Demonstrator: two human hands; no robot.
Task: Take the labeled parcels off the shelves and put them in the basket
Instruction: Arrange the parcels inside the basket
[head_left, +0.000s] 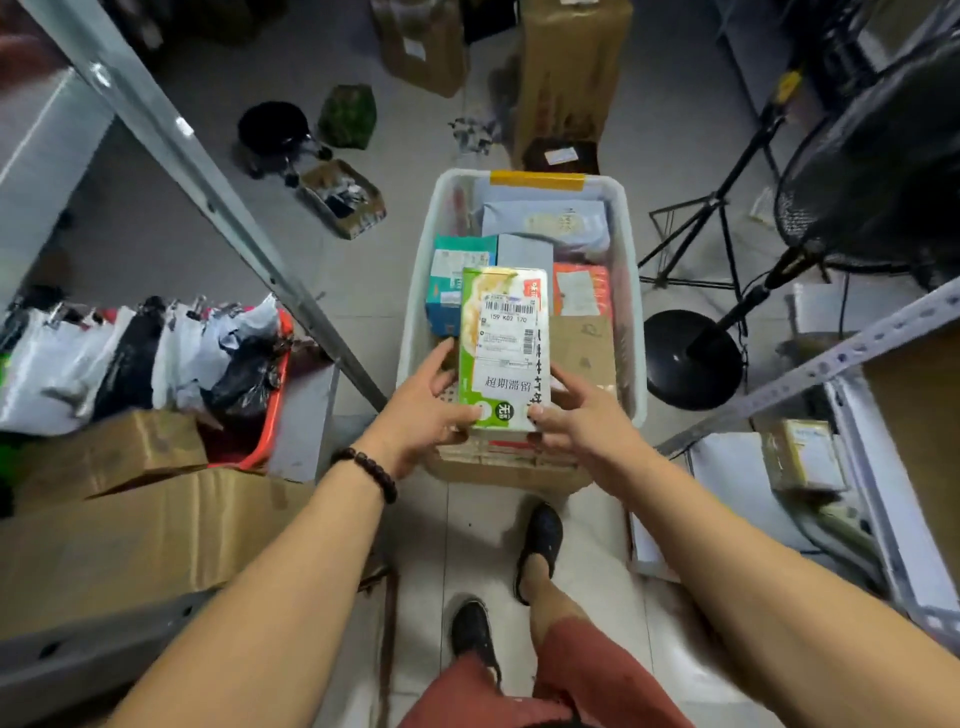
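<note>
Both hands, left (423, 410) and right (582, 421), pinched the green box's (501, 348) near end, its length pointing away over the basket's (415, 291) near edge.

Labeled box (501, 343) sits over the basket (418, 291), apparently atop parcels (545, 223) inside.

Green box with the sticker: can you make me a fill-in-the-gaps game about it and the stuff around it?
1. The left hand and right hand hold the green box above the white ____.
2. The tape on the far rim is ____.
3. The left wrist wears a bracelet of dark ____.
Missing words: basket; yellow; beads.
</note>
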